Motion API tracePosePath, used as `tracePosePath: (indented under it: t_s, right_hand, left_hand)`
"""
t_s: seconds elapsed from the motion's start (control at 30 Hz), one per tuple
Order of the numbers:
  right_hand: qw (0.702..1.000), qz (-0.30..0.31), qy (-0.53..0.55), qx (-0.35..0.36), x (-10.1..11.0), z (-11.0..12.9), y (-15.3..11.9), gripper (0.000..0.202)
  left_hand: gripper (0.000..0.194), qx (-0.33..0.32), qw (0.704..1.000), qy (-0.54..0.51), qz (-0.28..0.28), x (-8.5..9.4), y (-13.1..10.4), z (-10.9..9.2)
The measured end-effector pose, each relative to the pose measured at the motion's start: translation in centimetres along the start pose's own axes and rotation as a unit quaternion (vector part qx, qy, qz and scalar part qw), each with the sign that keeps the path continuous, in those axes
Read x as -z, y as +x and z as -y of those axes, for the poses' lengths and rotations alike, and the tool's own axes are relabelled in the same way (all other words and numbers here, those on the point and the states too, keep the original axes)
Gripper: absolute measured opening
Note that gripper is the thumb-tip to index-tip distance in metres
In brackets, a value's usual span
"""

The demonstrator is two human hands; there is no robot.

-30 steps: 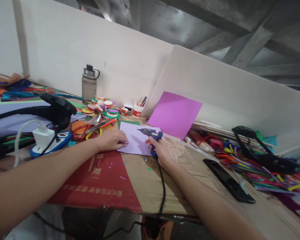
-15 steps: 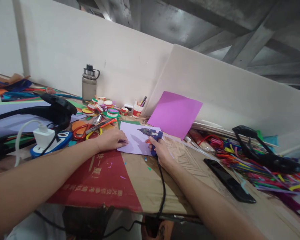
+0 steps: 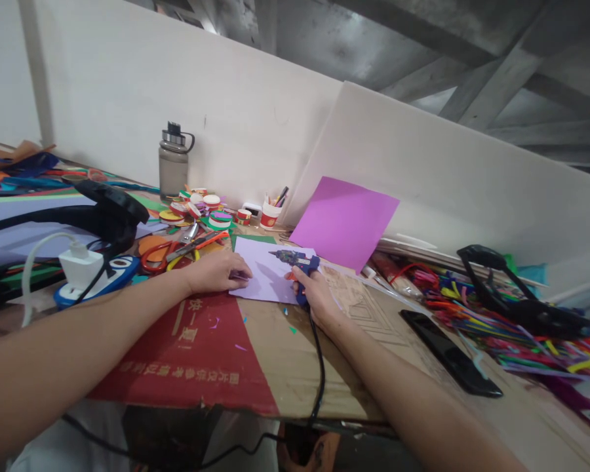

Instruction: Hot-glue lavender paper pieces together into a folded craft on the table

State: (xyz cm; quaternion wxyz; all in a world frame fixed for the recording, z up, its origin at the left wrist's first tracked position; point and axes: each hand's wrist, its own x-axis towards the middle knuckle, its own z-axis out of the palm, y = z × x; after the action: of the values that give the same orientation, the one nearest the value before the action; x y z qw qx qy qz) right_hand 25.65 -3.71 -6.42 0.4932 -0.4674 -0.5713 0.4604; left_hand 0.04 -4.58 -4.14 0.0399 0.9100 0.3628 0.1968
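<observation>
My right hand (image 3: 314, 292) is wrapped round the handle of a blue glue gun (image 3: 302, 263), whose nozzle points left above a lilac paper sheet (image 3: 270, 288). A black cord runs from the gun down over the table's front edge. At the left edge of that sheet rests my left hand (image 3: 221, 272), its fingers curled inward; whether something small is under or between them cannot be made out. Beyond the sheet, a brighter purple sheet (image 3: 347, 219) leans against the white board.
Scissors (image 3: 191, 246), paper rolls and a cup of pens (image 3: 270, 213) stand behind my hands. A grey bottle (image 3: 174, 164) is at the wall. Left are a white plug (image 3: 81, 265) and black stand; right, a phone (image 3: 450, 354) and colourful strips (image 3: 472, 314).
The view has shifted very slightly. My left fingers have lifted or loosened a little at the sheet's edge; my right hand keeps the glue gun in nearly the same place.
</observation>
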Motion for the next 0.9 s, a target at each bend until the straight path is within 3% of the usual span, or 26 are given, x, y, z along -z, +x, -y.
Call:
tracePosePath:
  t_s: [0.9]
  right_hand:
    - [1.000,0.003,-0.013,-0.006,-0.01,0.07,-0.01,0.037]
  left_hand:
    - [0.021,-0.023,0.998,0.055,-0.025,-0.11,-0.15,-0.02]
